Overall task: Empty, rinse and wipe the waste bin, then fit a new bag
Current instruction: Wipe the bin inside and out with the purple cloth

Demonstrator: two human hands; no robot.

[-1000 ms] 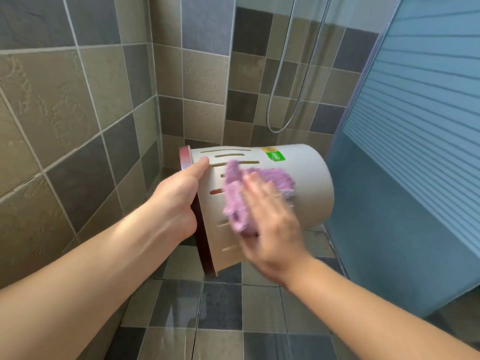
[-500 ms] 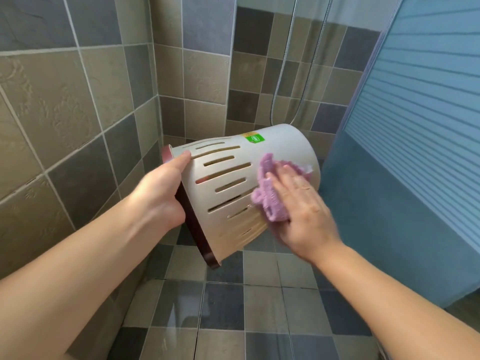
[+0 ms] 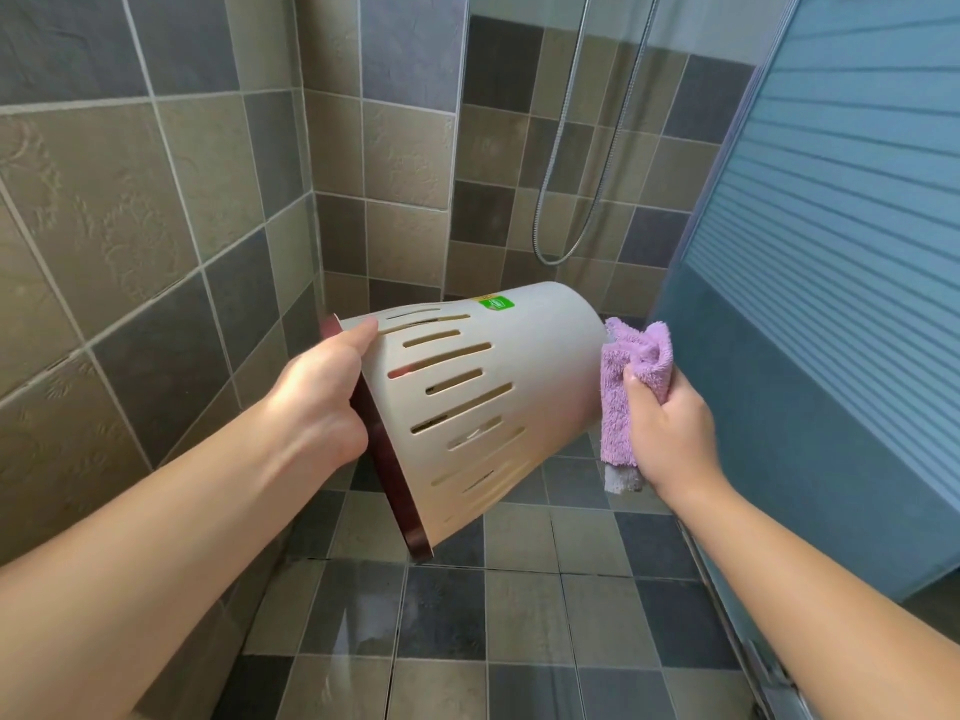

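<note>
So I've got the waste bin (image 3: 483, 407) tipped on its side in mid-air over the shower floor (image 3: 519, 615), base pointing away from me, because that puts the outside wall and the bottom within easy reach. My left hand (image 3: 317, 402) grips the dark red rim (image 3: 387, 470), thumb on the slotted wall, so it can't swing. My right hand (image 3: 670, 428) has its fingers curled around the purple cloth (image 3: 623, 387), bunched right at the base edge, I'd say to wipe the underside. No bag fitted yet.
</note>
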